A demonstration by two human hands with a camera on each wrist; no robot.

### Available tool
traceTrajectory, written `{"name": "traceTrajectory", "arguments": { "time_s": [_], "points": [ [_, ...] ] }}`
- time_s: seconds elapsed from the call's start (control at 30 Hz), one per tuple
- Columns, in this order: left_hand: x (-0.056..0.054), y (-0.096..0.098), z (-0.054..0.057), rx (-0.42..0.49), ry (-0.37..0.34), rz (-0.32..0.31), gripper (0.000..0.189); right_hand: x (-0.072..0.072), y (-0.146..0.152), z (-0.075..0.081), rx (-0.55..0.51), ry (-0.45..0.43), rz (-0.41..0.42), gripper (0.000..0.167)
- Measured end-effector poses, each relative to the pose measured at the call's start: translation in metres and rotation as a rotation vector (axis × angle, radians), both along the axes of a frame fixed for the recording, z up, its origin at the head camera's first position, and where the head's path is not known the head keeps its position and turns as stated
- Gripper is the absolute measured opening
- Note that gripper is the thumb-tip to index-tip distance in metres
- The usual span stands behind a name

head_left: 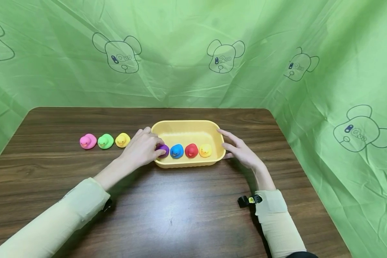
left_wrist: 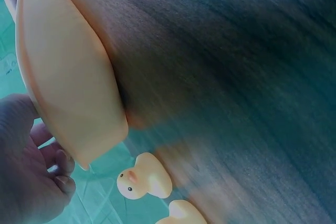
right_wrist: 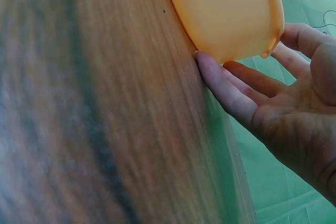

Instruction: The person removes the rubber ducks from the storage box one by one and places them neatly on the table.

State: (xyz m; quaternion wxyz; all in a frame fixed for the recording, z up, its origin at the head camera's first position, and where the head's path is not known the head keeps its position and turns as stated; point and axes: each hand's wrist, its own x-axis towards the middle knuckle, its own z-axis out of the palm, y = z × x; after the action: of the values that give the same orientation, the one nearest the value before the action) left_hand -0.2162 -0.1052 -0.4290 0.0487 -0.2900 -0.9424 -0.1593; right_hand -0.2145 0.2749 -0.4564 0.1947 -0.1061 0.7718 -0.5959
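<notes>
A yellow plastic basin (head_left: 188, 165) stands on the table, with purple, blue, red and yellow rubber ducks in a row along its near side. My left hand (head_left: 143, 147) reaches over the basin's left end and holds the purple duck (head_left: 163, 152) between thumb and fingers, partly covering it. Beside it sit the blue duck (head_left: 176, 151), the red duck (head_left: 191, 151) and the yellow duck (head_left: 205, 150). At the right end, my right hand (head_left: 243, 150) rests its extended fingers against the basin's outer wall, as the right wrist view also shows.
Left of the basin, a pink duck (head_left: 88, 141), a green duck (head_left: 105, 141) and another yellow duck (head_left: 122, 140) stand in a line on the brown wooden table (head_left: 171, 211). Green printed cloth (head_left: 180, 53) hangs behind and beside the table.
</notes>
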Motion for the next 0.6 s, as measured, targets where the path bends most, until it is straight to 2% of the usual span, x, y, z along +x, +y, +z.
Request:
{"name": "traceTrajectory", "arguments": {
  "time_s": [0.37, 0.6],
  "points": [
    [0.0, 0.006, 0.008, 0.005, -0.02, 0.003, 0.021, 0.001, 0.0, 0.0, -0.003, -0.001, 0.002, 0.056],
    [0.003, 0.003, 0.016, 0.017, 0.029, -0.016, 0.024, 0.0, 0.0, 0.001, 0.008, 0.003, 0.0, 0.056]
  ]
}}
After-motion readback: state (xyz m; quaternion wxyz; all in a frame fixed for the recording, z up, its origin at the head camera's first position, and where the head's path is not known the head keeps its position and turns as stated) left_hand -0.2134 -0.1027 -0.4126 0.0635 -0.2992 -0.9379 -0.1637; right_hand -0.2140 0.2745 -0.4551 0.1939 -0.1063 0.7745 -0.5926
